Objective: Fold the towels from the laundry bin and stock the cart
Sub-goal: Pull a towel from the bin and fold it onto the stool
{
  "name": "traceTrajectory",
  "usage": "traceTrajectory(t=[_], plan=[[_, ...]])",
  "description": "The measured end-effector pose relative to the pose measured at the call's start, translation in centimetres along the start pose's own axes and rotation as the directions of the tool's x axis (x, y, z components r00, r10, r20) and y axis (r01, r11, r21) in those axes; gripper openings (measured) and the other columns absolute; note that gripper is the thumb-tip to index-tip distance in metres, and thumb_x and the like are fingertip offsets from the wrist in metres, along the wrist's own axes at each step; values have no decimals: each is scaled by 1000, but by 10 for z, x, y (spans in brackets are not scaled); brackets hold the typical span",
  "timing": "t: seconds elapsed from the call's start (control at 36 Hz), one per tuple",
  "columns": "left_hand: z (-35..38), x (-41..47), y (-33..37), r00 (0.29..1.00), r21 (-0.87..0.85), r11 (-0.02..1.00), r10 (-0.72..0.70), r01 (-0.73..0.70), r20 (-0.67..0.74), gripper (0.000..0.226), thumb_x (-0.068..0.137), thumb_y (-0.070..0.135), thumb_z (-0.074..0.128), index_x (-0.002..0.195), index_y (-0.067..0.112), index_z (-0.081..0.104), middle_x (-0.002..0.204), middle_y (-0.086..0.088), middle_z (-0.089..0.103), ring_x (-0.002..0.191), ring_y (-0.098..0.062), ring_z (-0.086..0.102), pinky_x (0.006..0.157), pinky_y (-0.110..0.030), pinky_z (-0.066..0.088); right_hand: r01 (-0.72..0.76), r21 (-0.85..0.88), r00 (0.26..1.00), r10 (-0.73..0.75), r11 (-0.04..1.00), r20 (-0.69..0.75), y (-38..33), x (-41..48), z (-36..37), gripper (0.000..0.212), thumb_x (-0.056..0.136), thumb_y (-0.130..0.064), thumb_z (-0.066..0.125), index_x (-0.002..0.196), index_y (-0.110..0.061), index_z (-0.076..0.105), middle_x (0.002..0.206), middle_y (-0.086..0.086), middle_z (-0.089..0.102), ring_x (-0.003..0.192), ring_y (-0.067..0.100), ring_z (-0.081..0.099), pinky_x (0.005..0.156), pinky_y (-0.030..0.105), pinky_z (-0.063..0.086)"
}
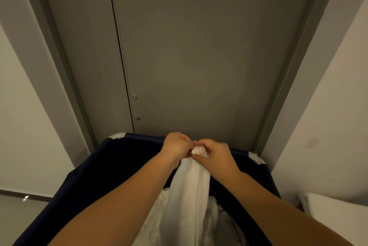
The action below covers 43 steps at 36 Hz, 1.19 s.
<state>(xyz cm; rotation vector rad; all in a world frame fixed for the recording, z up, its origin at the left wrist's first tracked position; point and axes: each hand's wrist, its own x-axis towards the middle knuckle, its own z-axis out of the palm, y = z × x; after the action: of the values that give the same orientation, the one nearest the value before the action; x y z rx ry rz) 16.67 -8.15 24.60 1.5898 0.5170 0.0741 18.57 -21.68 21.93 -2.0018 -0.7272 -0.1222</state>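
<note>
Grey door (199, 46): it fills the view behind the bin and is shut, with two small round fittings near its seam; it offers no surface, so the fold probably has to be made in the air
Laundry bin (111, 166): dark blue fabric walls and white corners on the rim, standing just in front of the door; both arms reach over it
White linen in the bin (157, 216): a loose heap under the arms; the lower end of the lifted towel goes down into it, so it is wise to lift higher until that end comes free, or it may drag other pieces up
Towel (191, 182): white, hanging as a long narrow bundle from the hands down into the bin, with its top edge bunched between the two hands
White stack at the right edge (328, 206): pale, low beside the bin; whether it is folded towels or part of the cart cannot be told
Left hand (176, 145): fingers curled, pinching the bunched top of the towel from the left, close against the other hand
Right hand (216, 154): also pinching the bunched top, from the right; a good way, as a judgement, is to keep one pinch fixed, slide the other along the hem to the second corner, then spread the hands so the towel hangs flat before folding
</note>
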Motion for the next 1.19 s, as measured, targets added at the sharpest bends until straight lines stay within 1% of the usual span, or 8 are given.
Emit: traceTrajectory(t=[0.19,0.28,0.44,0.56,0.67,0.83,0.97,1.19], plan=[[1,1,-5,999,56,998,24,-27,42,27,79,10,78,73,10,52,79,-16,63,71,-22,65,76,-35,60,119,-263,993,-116,958,26,13,0,0,9,85,-3,63,85,-2,72,75,10,68,67,19,63,64,24,46],[1,0,-6,997,22,999,32,-34,72,20,86,9,72,79,8,53,74,-14,65,65,-19,66,75,-34,60,150,-276,989,-145,949,37,12,3,-4,13,80,-7,60,80,-7,74,69,4,67,61,10,56,60,14,42],[-11,6,-4,984,112,981,144,-155,106,6,93,6,58,91,6,53,86,-18,71,72,-22,68,74,-37,58,55,-274,998,-44,960,45,7,17,-20,12,77,0,60,75,-6,70,63,7,62,60,19,56,56,23,42],[-41,20,-17,952,426,852,285,-306,114,13,89,9,59,100,16,58,100,-4,67,91,-18,64,84,-31,54,88,-208,994,-73,974,79,-7,26,-42,21,77,2,60,75,-16,71,65,-3,62,62,5,55,57,15,39],[-60,24,-28,906,481,769,330,-421,266,36,91,9,62,124,21,55,121,6,54,113,-10,50,94,-19,38,117,-137,993,-112,984,43,-23,36,-62,21,76,-2,60,76,-20,71,69,-4,67,64,4,59,61,17,44],[-70,30,-38,842,483,697,371,-531,391,58,85,16,69,132,38,44,152,9,20,140,-9,22,115,-30,25,194,-142,980,-186,971,69,-41,47,-83,33,79,9,62,76,-23,69,82,6,71,77,16,64,70,23,50],[-73,32,-42,839,557,659,227,-506,494,34,83,24,72,117,27,66,155,11,16,142,-11,18,115,-33,23,208,-157,978,-207,965,23,-44,50,-92,40,80,11,61,73,-28,66,84,-1,70,78,14,65,75,19,50],[-67,31,-71,856,634,684,-25,-362,516,55,79,41,73,129,23,57,140,12,35,120,-13,44,105,-30,37,210,-139,972,-222,968,-79,-47,49,-99,34,81,14,60,76,-19,67,87,-16,66,83,-8,63,80,13,51]])
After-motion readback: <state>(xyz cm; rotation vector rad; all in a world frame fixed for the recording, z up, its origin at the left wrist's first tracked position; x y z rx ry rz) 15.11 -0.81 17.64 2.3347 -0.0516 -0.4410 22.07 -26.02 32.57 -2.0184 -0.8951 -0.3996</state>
